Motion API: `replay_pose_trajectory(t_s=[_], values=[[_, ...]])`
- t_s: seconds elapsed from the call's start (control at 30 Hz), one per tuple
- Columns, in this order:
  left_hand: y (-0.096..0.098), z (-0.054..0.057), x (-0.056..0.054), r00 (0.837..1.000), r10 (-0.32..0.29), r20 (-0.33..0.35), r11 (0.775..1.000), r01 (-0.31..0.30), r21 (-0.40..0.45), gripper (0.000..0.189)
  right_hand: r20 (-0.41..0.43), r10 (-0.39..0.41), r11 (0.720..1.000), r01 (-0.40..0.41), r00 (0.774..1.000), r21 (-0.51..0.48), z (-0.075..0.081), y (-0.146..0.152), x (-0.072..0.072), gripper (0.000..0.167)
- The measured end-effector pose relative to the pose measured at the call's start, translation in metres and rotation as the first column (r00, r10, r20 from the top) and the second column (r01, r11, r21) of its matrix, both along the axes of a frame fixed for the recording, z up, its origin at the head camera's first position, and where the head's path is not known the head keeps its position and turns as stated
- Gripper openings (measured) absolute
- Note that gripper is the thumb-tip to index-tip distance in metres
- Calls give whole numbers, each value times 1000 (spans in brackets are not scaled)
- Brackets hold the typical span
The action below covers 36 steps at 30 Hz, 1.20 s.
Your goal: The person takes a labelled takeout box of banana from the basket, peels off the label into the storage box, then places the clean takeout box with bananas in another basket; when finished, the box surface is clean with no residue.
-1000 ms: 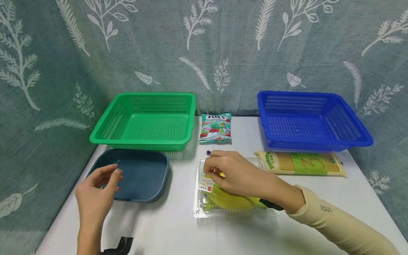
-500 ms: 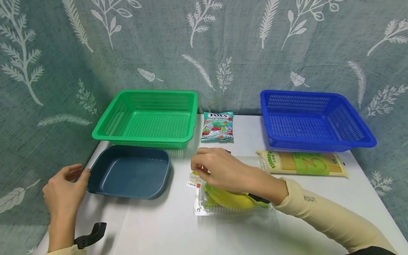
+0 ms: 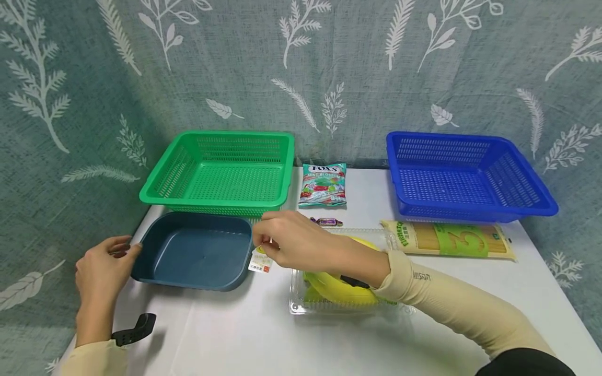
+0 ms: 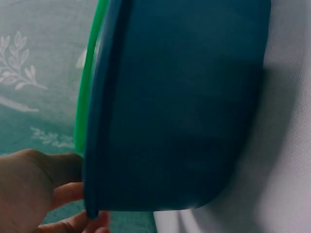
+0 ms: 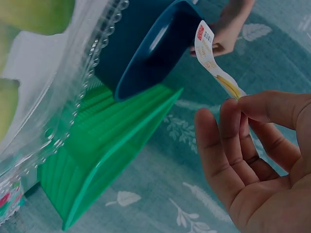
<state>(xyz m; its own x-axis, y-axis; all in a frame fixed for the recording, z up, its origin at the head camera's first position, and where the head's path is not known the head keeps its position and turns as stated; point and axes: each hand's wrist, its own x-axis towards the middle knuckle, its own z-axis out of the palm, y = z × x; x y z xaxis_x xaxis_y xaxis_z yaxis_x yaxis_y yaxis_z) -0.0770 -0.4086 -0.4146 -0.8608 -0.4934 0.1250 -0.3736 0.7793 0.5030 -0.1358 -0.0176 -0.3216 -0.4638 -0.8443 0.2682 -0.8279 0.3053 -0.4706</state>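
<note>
My right hand point(image 3: 287, 237) pinches a small label point(image 3: 261, 261) between thumb and index finger, by the right end of a dark blue basin point(image 3: 197, 256). In the right wrist view, the curved white label point(image 5: 206, 51) shows a red square and a yellow banana picture. At the basin's left end, my left hand point(image 3: 105, 266) holds the rim with bent fingers; the left wrist view shows those fingers point(image 4: 68, 194) at the rim. Under my right forearm lies a clear plastic clamshell point(image 3: 297, 300) with a yellow banana point(image 3: 338, 290) and green pieces inside, partly hidden.
Behind the basin stands a green basket point(image 3: 221, 183); a blue basket point(image 3: 451, 180) stands at the back right. Between them lies a Fox's candy bag point(image 3: 323, 185), with a purple-wrapped candy point(image 3: 329, 222) in front. A spaghetti pack point(image 3: 447, 239) lies before the blue basket.
My right hand has carried the label leftward from over the clamshell to the basin's right end. My left hand has moved from above the basin to its left rim.
</note>
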Motion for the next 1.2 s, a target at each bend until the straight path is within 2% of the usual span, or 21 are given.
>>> replay_pose_trajectory(t_s=[0.17, 0.37, 0.47, 0.7, 0.9, 1.07, 1.2], values=[[-4, -3, -8, 999, -36, 12, 999, 36, -21, 47, -4, 16, 1000, -16, 1000, 13, -2, -13, -2, 20], [-1, -2, -12, 997, -58, -56, 998, 56, -29, 33, -10, 22, 1000, -22, 1000, 14, -4, -24, -5, 20], [0, 0, -13, 996, -50, -68, 999, 48, -19, 30, 1, 27, 999, -27, 1000, 22, -6, -28, -9, 20], [1, -1, -13, 999, -13, -46, 1000, 14, 25, 28, 15, 17, 998, -18, 1000, 54, -10, -42, -21, 18], [1, 1, -16, 997, -7, -72, 1000, 8, 22, 26, 3, 1, 995, -2, 1000, 97, -8, -60, -30, 16], [1, 0, -16, 996, -6, -94, 1000, 8, 21, 26, 42, 19, 991, -24, 999, 130, -13, -78, -33, 21], [3, -5, -13, 996, 6, -85, 999, -2, 43, 26, 70, 45, 988, -55, 997, 145, -21, -91, -32, 25]])
